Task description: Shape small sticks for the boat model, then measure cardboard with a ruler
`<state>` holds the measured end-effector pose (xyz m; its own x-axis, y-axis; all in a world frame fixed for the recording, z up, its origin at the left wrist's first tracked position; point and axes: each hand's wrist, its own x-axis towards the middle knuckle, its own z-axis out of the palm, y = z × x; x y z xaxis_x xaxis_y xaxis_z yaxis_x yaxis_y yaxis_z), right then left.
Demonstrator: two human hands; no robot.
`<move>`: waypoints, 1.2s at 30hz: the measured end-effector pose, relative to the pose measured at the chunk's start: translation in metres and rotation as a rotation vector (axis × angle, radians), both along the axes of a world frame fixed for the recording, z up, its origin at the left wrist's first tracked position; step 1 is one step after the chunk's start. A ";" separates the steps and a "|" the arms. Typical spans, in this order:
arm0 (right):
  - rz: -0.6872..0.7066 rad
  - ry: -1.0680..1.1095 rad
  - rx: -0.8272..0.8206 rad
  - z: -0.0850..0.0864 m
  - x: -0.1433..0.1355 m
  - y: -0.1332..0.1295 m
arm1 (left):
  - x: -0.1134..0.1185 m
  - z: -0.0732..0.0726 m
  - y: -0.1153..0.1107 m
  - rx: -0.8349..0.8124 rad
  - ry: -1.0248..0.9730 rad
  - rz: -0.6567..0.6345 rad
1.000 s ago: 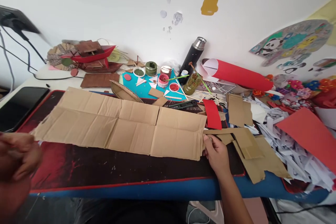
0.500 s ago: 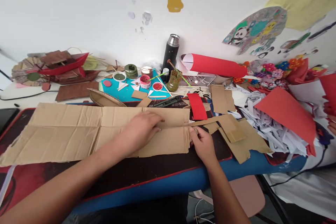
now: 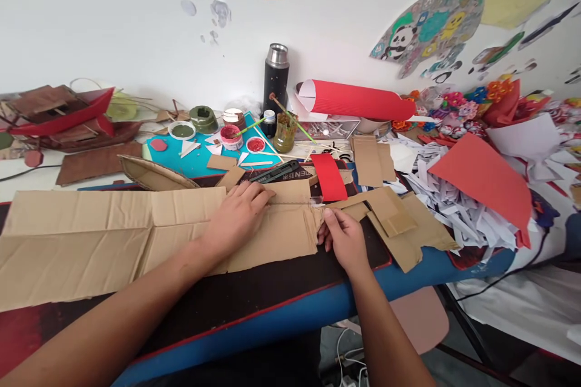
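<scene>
A long, creased sheet of brown cardboard (image 3: 186,248) lies across the dark mat in front of me. My left hand (image 3: 240,211) rests on its upper middle with the fingers stretched out over the surface. At the sheet's ragged right end, my right hand (image 3: 345,239) is closed, thumb against fingers, on the edge of the cardboard. A small clear shiny strip shows just above that end; I cannot make out what it is. Beyond the sheet lies a black utility knife (image 3: 276,172), and a red paper strip (image 3: 328,176) is close to the right hand.
Paint jars (image 3: 203,119) with brushes stand on a blue sheet (image 3: 167,160). Behind them are a black flask (image 3: 276,78) and a red paper roll (image 3: 358,100). Cardboard scraps (image 3: 408,227) and shredded paper (image 3: 458,205) lie right; a model boat (image 3: 59,112) is left.
The view has shifted to the right. My left hand has flattened more onto the cardboard, and the sheet's left part has turned slightly. The right hand stays at the right edge.
</scene>
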<state>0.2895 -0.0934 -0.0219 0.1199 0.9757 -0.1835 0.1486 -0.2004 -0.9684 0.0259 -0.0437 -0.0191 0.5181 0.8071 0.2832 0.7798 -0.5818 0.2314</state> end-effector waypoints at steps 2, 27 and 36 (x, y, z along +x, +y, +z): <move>-0.035 0.090 -0.024 0.000 0.003 0.004 | -0.002 -0.006 0.001 -0.019 -0.031 -0.013; 0.016 0.017 0.050 0.016 0.005 0.029 | -0.015 0.022 -0.018 0.415 0.065 -0.127; 0.066 0.000 -0.117 0.011 0.005 0.035 | -0.002 0.012 -0.010 0.432 0.214 -0.171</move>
